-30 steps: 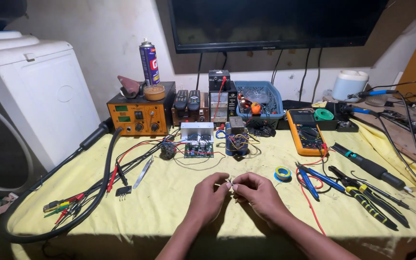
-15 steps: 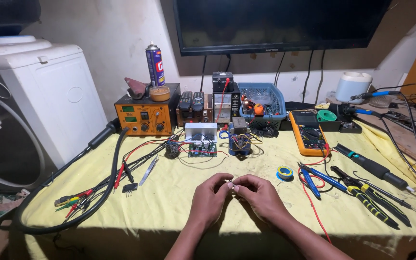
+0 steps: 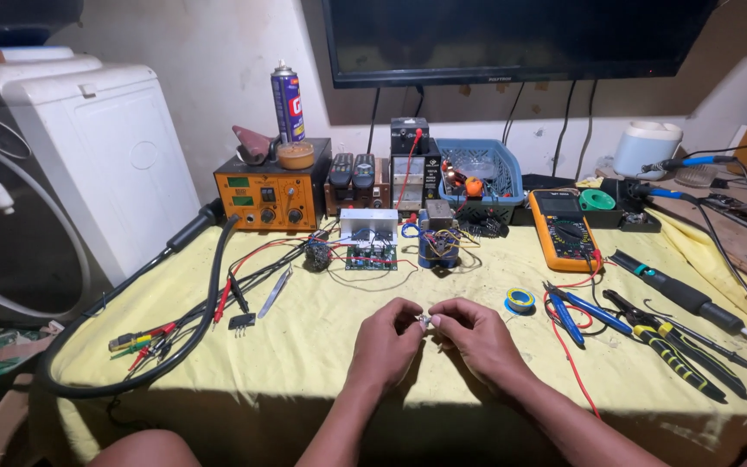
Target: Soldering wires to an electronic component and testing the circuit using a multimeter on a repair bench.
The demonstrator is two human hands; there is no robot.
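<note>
Both hands meeting at the middle of the bench (image 3: 304, 346), just below centre of view. Left hand (image 3: 388, 344) and right hand (image 3: 475, 339) pinched together on a small pale component (image 3: 425, 322), fingers narrow, thumb and forefinger tips of each closed on it; too small to tell more about the part. Held just above the yellow cloth, apart from the other items.

At 12 o'clock from the hands: green circuit board (image 3: 371, 253) with a silver heat sink, and a blue wound transformer (image 3: 438, 246) just beside it. At 1 o'clock: small roll of blue and yellow tape (image 3: 520, 300). At 2 o'clock: orange multimeter (image 3: 564, 229). At 3 o'clock: blue-handled cutters (image 3: 568, 313) and yellow-and-black pliers (image 3: 680, 359). At 10 o'clock: tweezers (image 3: 275, 291), red and black leads, orange rework station (image 3: 271, 197) with a spray can (image 3: 287, 105) on top.
</note>
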